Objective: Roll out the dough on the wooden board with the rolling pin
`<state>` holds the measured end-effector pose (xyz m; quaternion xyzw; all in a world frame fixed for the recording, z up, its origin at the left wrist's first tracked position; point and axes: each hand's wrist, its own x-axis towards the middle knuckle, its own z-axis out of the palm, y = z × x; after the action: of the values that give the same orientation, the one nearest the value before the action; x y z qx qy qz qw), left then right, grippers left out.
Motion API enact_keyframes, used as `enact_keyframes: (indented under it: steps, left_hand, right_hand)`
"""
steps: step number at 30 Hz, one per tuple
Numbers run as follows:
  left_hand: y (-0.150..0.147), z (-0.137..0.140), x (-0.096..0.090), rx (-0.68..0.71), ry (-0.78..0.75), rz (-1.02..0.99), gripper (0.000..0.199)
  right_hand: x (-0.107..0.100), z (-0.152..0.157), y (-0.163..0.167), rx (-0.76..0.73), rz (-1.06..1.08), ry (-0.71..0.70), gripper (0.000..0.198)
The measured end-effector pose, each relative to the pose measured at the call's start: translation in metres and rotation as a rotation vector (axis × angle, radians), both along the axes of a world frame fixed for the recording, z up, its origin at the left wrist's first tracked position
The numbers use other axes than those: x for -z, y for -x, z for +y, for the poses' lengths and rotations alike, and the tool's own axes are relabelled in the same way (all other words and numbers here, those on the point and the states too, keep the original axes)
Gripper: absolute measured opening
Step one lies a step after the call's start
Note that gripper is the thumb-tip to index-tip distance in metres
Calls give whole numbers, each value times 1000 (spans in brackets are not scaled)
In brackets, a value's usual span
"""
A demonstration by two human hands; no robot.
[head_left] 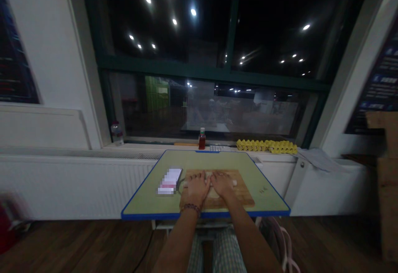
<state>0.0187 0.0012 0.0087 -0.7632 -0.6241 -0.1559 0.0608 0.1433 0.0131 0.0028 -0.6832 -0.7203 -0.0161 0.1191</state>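
A wooden board lies on the small table, with pale, flattened dough on it. Across the board runs a light rolling pin, mostly covered by my hands; only its ends and a bit of the middle show. My left hand rests flat on its left part, fingers stretched forward and palm down. On the right part lies my right hand, also flat with fingers extended. The two thumbs meet or nearly meet in the middle. A beaded bracelet circles my left wrist.
A phone with its screen lit lies left of the board on the blue-edged table. Along the windowsill stand a bottle of dark red liquid, a clear bottle and yellow egg trays. A white radiator runs behind.
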Motion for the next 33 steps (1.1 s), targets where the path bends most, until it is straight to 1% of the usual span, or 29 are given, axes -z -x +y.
enact_keyframes:
  steps: [6, 12, 15, 17, 22, 26, 29, 33]
  left_hand:
    - [2, -7, 7, 13, -39, -4, 50]
    - [4, -9, 16, 34, -55, -41, 47]
    - [3, -11, 18, 26, -63, -57, 48]
    - [3, -12, 18, 18, -60, -63, 48]
    - [3, -11, 16, 23, -48, -46, 48]
    - [3, -5, 17, 21, -52, -37, 48]
    - [3, 1, 16, 19, -39, -25, 49]
    - [2, 7, 11, 14, -32, -23, 49]
  right_hand:
    - [3, -9, 0, 5, 18, -26, 49]
    - [5, -15, -2, -45, -8, -40, 47]
    - [7, -17, -2, -18, -18, -43, 47]
    - [7, -17, -2, -7, -25, -46, 48]
    - [6, -17, -1, -30, -13, -46, 46]
    - [4, -15, 1, -18, -14, -74, 44]
    - [3, -10, 2, -1, -19, -71, 44]
    - [2, 0, 1, -23, -52, -53, 44]
